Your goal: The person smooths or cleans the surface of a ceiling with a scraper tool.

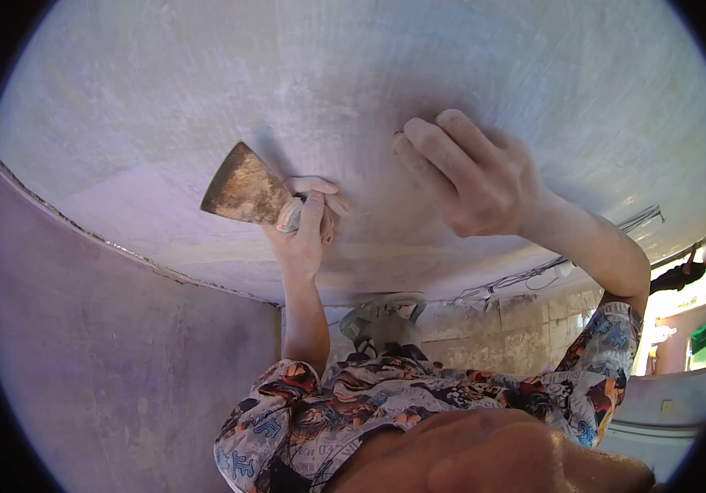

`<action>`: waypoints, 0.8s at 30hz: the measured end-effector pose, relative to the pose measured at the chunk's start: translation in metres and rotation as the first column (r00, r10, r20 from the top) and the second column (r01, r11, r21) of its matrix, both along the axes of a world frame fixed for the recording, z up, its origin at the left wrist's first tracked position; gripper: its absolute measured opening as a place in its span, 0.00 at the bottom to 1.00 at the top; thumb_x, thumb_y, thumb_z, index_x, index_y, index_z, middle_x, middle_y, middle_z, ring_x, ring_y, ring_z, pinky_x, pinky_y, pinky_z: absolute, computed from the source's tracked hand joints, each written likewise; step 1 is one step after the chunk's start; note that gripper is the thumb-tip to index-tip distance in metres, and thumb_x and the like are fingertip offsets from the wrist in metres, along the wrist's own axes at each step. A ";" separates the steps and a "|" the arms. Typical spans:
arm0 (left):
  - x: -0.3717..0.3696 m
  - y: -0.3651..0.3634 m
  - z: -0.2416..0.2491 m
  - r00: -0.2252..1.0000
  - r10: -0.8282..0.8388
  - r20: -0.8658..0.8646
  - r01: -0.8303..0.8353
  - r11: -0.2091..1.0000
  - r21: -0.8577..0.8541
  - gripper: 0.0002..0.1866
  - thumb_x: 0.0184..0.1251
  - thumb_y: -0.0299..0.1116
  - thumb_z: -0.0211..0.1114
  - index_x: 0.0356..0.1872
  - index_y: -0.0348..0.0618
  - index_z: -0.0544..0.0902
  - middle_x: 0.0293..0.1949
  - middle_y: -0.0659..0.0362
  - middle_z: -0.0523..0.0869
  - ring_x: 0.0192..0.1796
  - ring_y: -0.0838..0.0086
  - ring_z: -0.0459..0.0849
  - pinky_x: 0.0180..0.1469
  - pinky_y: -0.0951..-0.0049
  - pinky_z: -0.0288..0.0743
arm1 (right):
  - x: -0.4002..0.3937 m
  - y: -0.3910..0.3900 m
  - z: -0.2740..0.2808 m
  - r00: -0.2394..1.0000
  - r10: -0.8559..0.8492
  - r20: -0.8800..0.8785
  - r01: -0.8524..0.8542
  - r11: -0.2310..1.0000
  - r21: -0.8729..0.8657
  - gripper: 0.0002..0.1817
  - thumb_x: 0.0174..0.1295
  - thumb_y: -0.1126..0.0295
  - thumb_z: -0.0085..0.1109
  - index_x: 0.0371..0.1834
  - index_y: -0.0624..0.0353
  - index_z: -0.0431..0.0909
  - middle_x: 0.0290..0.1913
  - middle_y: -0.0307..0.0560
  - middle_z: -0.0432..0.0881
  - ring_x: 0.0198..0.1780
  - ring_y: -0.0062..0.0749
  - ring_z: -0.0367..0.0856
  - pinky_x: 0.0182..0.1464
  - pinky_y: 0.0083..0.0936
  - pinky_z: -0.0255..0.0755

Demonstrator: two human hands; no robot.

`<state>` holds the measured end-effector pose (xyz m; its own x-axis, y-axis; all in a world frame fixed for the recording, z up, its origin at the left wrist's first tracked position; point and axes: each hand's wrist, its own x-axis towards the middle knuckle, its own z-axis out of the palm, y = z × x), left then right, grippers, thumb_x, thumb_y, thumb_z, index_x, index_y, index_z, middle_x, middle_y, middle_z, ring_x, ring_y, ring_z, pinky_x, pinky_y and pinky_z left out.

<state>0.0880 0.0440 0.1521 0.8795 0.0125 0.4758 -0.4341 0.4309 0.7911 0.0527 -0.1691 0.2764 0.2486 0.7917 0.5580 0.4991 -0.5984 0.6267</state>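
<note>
A putty knife [244, 185] with a wide, stained blade is in my left hand [308, 218], fingers and thumb wrapped around its handle. The blade points up and left, close over the pale plastered surface [353, 74]. My right hand [476, 172], dusted white, is bent at the knuckles with its fingers drawn together, fingertips right at the same surface. A small dark edge shows by its fingertips; I cannot tell what they hold. Both hands are apart from each other.
A purplish plastered wall [115, 329] meets the pale surface along a rough seam at left. Loose cables [526, 278] run along the lower right. A green stand-like object [357, 319] is below me. Far right, a person in dark clothes [682, 273] is by a bright opening.
</note>
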 end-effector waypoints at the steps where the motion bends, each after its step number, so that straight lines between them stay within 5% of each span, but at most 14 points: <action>1: 0.002 -0.001 -0.001 1.000 0.004 0.007 -0.004 1.000 -0.010 0.05 0.71 0.23 0.54 0.38 0.33 0.78 0.21 0.52 0.81 0.11 0.85 0.60 0.12 0.80 0.52 | -0.001 -0.001 0.002 1.000 -0.001 -0.007 0.001 1.000 0.011 0.12 0.40 0.74 0.58 0.30 0.64 0.79 0.42 0.43 0.78 0.38 0.33 0.78 0.23 0.20 0.71; 6: -0.001 0.000 0.000 0.999 -0.046 0.015 0.046 0.998 0.031 0.06 0.71 0.22 0.53 0.38 0.33 0.78 0.20 0.52 0.80 0.10 0.84 0.62 0.12 0.81 0.54 | -0.020 -0.027 0.008 0.995 -0.099 0.012 0.099 0.994 -0.040 0.12 0.39 0.74 0.58 0.31 0.63 0.78 0.42 0.43 0.77 0.39 0.32 0.77 0.24 0.19 0.72; 9: 0.001 0.001 0.003 1.000 -0.015 -0.004 0.015 0.999 0.028 0.06 0.70 0.21 0.53 0.37 0.33 0.79 0.19 0.52 0.80 0.10 0.84 0.62 0.12 0.80 0.54 | -0.011 -0.001 0.005 0.994 -0.058 -0.091 0.067 0.993 0.100 0.13 0.40 0.74 0.59 0.32 0.63 0.79 0.43 0.43 0.77 0.39 0.32 0.78 0.26 0.19 0.73; 11: -0.001 0.002 0.005 0.999 -0.033 -0.026 0.033 0.999 -0.002 0.06 0.70 0.21 0.53 0.37 0.32 0.79 0.18 0.52 0.79 0.10 0.84 0.62 0.12 0.80 0.54 | -0.003 0.013 0.010 0.999 -0.042 0.005 0.042 0.997 -0.057 0.11 0.42 0.74 0.59 0.32 0.62 0.81 0.42 0.41 0.79 0.37 0.32 0.79 0.27 0.19 0.73; 14: -0.002 0.001 0.004 0.999 -0.027 -0.038 0.027 1.000 -0.004 0.06 0.70 0.21 0.53 0.37 0.32 0.79 0.18 0.52 0.79 0.10 0.84 0.62 0.12 0.80 0.55 | -0.016 -0.015 0.006 0.997 -0.063 -0.053 0.068 0.994 0.086 0.08 0.43 0.73 0.59 0.28 0.61 0.81 0.43 0.42 0.78 0.42 0.32 0.78 0.27 0.20 0.73; 18: 0.000 0.002 0.008 0.999 -0.030 -0.031 0.031 0.999 0.043 0.06 0.70 0.21 0.53 0.36 0.32 0.79 0.19 0.52 0.80 0.10 0.85 0.62 0.12 0.81 0.55 | -0.012 -0.005 0.010 0.998 -0.061 -0.007 0.061 0.998 -0.008 0.09 0.44 0.72 0.58 0.29 0.62 0.81 0.44 0.42 0.78 0.43 0.32 0.78 0.27 0.20 0.73; 21: 0.000 0.002 0.005 0.999 0.008 -0.043 -0.007 1.000 0.014 0.06 0.69 0.21 0.53 0.35 0.32 0.80 0.19 0.51 0.81 0.10 0.85 0.62 0.12 0.81 0.56 | 0.000 0.014 0.014 0.999 -0.028 -0.046 0.023 0.993 -0.119 0.21 0.45 0.71 0.55 0.43 0.67 0.83 0.47 0.50 0.81 0.43 0.37 0.82 0.27 0.23 0.75; 24: 0.002 0.003 -0.003 1.000 0.001 -0.021 -0.001 1.000 0.021 0.06 0.70 0.20 0.53 0.35 0.32 0.79 0.19 0.51 0.81 0.10 0.85 0.62 0.12 0.81 0.55 | -0.009 -0.008 0.015 0.999 0.010 0.043 -0.009 0.999 -0.031 0.12 0.40 0.69 0.58 0.29 0.63 0.80 0.42 0.42 0.77 0.43 0.32 0.76 0.25 0.19 0.71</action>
